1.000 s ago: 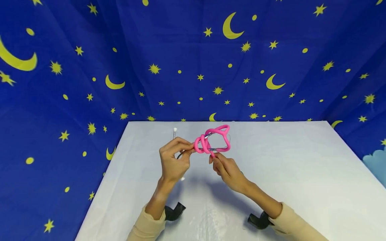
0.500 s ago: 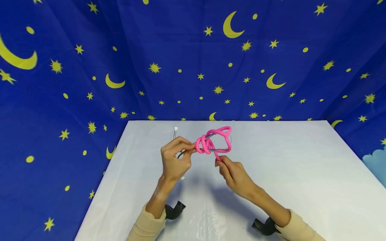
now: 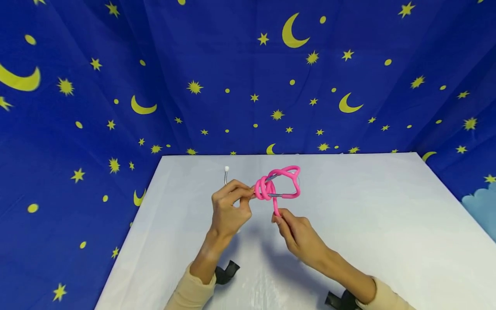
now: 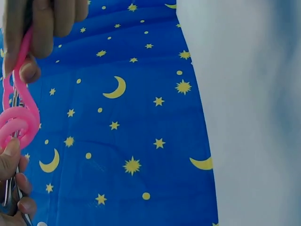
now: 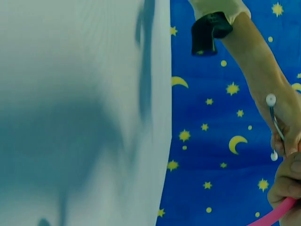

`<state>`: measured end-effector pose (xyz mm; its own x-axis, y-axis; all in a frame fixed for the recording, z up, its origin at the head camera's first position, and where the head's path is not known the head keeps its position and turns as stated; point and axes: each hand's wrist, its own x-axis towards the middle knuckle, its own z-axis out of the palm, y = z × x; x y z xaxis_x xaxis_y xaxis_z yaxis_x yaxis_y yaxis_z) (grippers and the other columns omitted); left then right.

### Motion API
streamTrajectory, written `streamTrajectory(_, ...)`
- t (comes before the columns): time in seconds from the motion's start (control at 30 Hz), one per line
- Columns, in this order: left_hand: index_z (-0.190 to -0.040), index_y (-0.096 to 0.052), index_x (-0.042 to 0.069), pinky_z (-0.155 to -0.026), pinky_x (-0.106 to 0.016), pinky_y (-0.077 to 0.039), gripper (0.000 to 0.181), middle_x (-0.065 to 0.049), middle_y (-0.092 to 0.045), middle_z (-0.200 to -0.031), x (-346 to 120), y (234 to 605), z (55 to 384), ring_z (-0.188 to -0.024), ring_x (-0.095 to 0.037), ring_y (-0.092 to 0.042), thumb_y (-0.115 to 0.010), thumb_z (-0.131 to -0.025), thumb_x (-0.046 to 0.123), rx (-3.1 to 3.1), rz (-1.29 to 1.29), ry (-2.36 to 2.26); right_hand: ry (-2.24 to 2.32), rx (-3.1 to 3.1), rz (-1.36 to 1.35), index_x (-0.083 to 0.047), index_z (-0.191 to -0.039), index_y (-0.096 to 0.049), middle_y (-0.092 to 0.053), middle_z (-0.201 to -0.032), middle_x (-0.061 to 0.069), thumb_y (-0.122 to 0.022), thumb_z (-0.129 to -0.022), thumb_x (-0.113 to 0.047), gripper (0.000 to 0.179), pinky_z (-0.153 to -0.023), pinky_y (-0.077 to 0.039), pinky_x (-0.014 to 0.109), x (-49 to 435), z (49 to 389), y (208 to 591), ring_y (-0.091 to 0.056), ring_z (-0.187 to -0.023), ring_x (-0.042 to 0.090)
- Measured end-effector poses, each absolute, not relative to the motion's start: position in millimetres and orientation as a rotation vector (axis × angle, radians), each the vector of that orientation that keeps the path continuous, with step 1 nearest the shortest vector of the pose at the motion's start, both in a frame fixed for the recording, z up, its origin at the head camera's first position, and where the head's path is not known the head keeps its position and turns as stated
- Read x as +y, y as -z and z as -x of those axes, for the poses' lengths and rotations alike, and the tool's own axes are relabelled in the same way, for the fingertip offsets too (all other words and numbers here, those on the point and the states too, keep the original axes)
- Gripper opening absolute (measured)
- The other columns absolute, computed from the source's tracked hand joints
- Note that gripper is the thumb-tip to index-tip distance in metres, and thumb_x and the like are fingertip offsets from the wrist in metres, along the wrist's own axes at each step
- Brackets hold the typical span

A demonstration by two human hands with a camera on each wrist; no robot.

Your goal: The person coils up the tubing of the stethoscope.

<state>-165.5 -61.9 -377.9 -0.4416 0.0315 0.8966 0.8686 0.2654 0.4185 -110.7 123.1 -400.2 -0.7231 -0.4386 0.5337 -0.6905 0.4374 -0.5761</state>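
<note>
A stethoscope with pink tubing (image 3: 265, 188) is held up over the table, its tube wound in coils around the metal ear tubes. My left hand (image 3: 231, 209) grips the metal part just left of the coils; in the left wrist view its thumb (image 4: 10, 157) presses by the pink coil (image 4: 22, 123). A white ear tip (image 3: 226, 168) sticks up behind the left hand, and both ear tips show in the right wrist view. Below the coils, my right hand (image 3: 304, 237) pinches a hanging length of the pink tube. To the right, the tubing makes an open loop (image 3: 297, 183).
A white table (image 3: 368, 215) lies beneath both hands. Blue cloth with yellow moons and stars (image 3: 232, 64) hangs behind and along the sides. Black wrist mounts (image 3: 227, 272) sit at both sleeves.
The right hand has moved down and slightly right, drawing a longer stretch of pink tube out below the coils. The left hand and the stethoscope have shifted a little to the right.
</note>
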Motion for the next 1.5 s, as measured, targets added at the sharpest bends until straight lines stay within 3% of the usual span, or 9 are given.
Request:
streamTrajectory(0.27, -0.071, -0.07, -0.003, -0.061, -0.019, -0.052, 0.021, -0.006, -0.058, -0.066, -58.5, 378.1, 162.7, -0.06, -0.017, -0.063, -0.054, -0.072, -0.017, -1.737, 0.81, 1.236, -1.051, -2.507, -0.928, -0.01, -0.091, -0.05, -0.032, -0.06, -0.013, -0.047, -0.094, -0.007, 0.006, -0.041, -0.029, 0.009, 124.1, 106.2, 395.0, -0.026, -0.047, -0.007)
streamTrajectory(0.63, -0.068, -0.07, -0.001, -0.048, -0.017, -0.043, 0.021, -0.004, -0.055, -0.063, -63.8, 390.5, 175.6, -0.055, -0.013, -0.058, -0.055, -0.071, -0.016, -1.854, 0.772, 1.121, -0.946, -2.707, -0.95, -0.009, -0.098, -0.056, -0.034, -0.056, -0.014, -0.048, -0.096, -0.022, 0.016, -0.039, -0.032, 0.01, 132.7, 102.1, 382.0, -0.029, -0.046, -0.006)
streamTrajectory(0.93, -0.066, -0.07, -0.001, -0.051, -0.015, -0.048, 0.026, -0.003, -0.058, -0.063, -69.9, 417.6, 193.4, -0.058, -0.011, -0.061, -0.052, -0.067, -0.019, -2.109, 0.676, 1.146, -0.483, -2.672, -1.07, -0.014, -0.075, -0.048, -0.031, -0.054, -0.014, -0.055, -0.091, -0.017, 0.018, -0.04, -0.024, 0.01, 128.2, 100.8, 378.5, -0.026, -0.044, -0.004)
streamTrajectory(1.23, -0.067, -0.071, 0.004, -0.051, -0.014, -0.046, 0.026, 0.0, -0.057, -0.064, -65.6, 420.5, 189.7, -0.057, -0.008, -0.058, -0.057, -0.065, -0.017, -2.251, 0.684, 0.998, -0.109, -2.619, -1.217, -0.014, -0.075, -0.048, -0.036, -0.051, -0.011, -0.058, -0.089, -0.02, 0.019, -0.037, -0.02, 0.014, 130.3, 105.8, 366.0, -0.029, -0.038, 0.001)
streamTrajectory(1.4, -0.066, -0.069, 0.005, -0.053, -0.011, -0.042, 0.022, 0.002, -0.055, -0.066, -61.9, 417.7, 187.3, -0.058, -0.005, -0.053, -0.059, -0.07, -0.014, -2.178, 1.004, 0.96, -0.091, -2.393, -1.36, -0.015, -0.081, -0.06, -0.054, -0.063, -0.01, -0.063, -0.084, -0.015, 0.004, -0.046, -0.037, 0.017, 142.5, 117.5, 347.6, -0.048, -0.051, 0.004)
streamTrajectory(1.5, -0.067, -0.068, 0.006, -0.055, -0.009, -0.041, 0.021, 0.003, -0.053, -0.067, -61.2, 417.5, 187.4, -0.06, -0.004, -0.052, -0.059, -0.073, -0.012, -2.112, 1.222, 0.972, -0.153, -2.316, -1.403, -0.015, -0.084, -0.065, -0.06, -0.072, -0.009, -0.068, -0.075, -0.006, 0.014, -0.059, -0.044, 0.022, 151.1, 125.2, 339.7, -0.054, -0.064, 0.007)
